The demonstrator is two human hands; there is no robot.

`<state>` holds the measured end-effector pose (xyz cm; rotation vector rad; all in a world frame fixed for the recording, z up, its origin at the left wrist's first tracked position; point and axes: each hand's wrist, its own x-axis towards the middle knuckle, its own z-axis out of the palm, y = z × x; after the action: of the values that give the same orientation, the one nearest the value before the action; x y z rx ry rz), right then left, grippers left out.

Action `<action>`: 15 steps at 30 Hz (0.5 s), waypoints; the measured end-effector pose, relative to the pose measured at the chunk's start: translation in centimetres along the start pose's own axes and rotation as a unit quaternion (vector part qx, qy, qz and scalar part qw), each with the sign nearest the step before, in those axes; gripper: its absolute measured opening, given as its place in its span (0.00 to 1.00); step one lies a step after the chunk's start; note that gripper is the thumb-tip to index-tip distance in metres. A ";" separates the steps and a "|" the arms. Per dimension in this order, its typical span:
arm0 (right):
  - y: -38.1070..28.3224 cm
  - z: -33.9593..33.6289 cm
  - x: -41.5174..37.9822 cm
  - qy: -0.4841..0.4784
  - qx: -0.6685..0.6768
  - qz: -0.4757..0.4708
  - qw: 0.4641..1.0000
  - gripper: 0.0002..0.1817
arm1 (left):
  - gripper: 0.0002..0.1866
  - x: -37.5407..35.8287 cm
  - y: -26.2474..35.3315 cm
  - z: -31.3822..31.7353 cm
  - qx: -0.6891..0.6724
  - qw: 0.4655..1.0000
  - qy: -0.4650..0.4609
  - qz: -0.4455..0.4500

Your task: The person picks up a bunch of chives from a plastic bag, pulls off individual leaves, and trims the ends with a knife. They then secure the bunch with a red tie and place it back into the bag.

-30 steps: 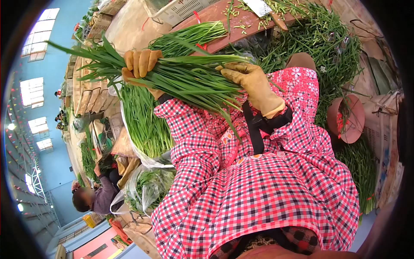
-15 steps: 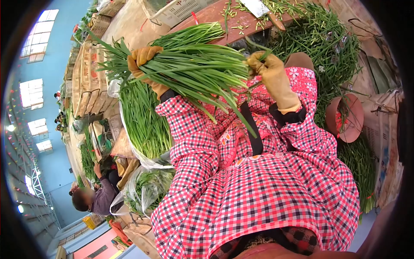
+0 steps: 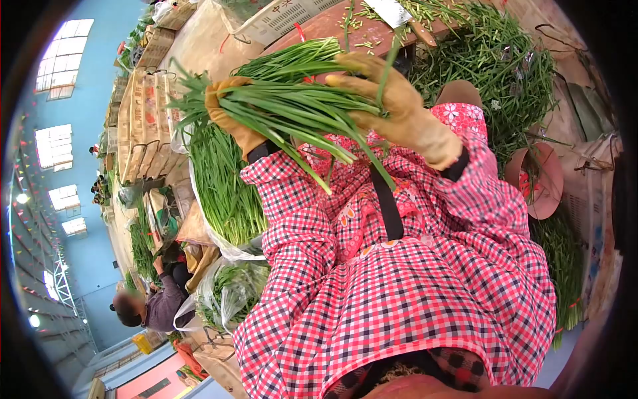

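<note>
My left hand (image 3: pixel 229 113), in a tan glove, is wrapped round the leafy end of a bunch of green stalks (image 3: pixel 292 110) held above my lap. At the pale end of the bunch, my right hand (image 3: pixel 395 106), also gloved, has its fingers spread, with a loose green blade across them. Behind the held bunch lies another bunch of stalks (image 3: pixel 286 60) at the table edge. A large bag of green stalks (image 3: pixel 229 189) stands below my left hand.
A knife (image 3: pixel 395 14) lies on the brown table (image 3: pixel 325 30) among cut stalk bits. Loose greens (image 3: pixel 492 73) are heaped at the right, beside a pink round container (image 3: pixel 541 179). A co-worker (image 3: pixel 163 306) sits at the lower left near bagged greens (image 3: pixel 232 292).
My right hand has moved left over the bunch and its fingers have opened out from their pinch. My left hand still grips the leafy end, shifted slightly right.
</note>
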<state>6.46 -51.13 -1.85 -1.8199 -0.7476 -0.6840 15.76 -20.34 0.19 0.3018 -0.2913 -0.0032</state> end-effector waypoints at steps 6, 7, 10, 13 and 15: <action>2.4 0.6 -2.4 0.051 0.197 0.147 0.968 0.16 | 0.11 -1.7 -2.2 3.1 0.183 0.967 0.178 0.019; 2.6 0.0 -3.3 0.054 0.216 0.167 0.960 0.14 | 0.11 -1.7 -2.1 3.1 0.192 0.962 0.193 0.014; 3.2 -2.8 -5.6 0.120 0.239 0.266 0.926 0.10 | 0.13 -2.0 -2.2 3.2 0.295 0.926 0.231 0.039; 3.1 -5.4 -5.6 0.150 0.220 0.361 0.894 0.12 | 0.14 -2.3 -1.7 3.8 0.318 0.915 0.245 0.042; 1.3 -5.8 -4.8 0.036 0.147 0.297 0.943 0.15 | 0.14 -2.0 -1.5 2.7 0.338 0.905 0.249 0.066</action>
<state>3.69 -57.88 -4.28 -1.6111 -0.2058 -0.2209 13.14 -22.48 1.69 0.9555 0.2132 0.3116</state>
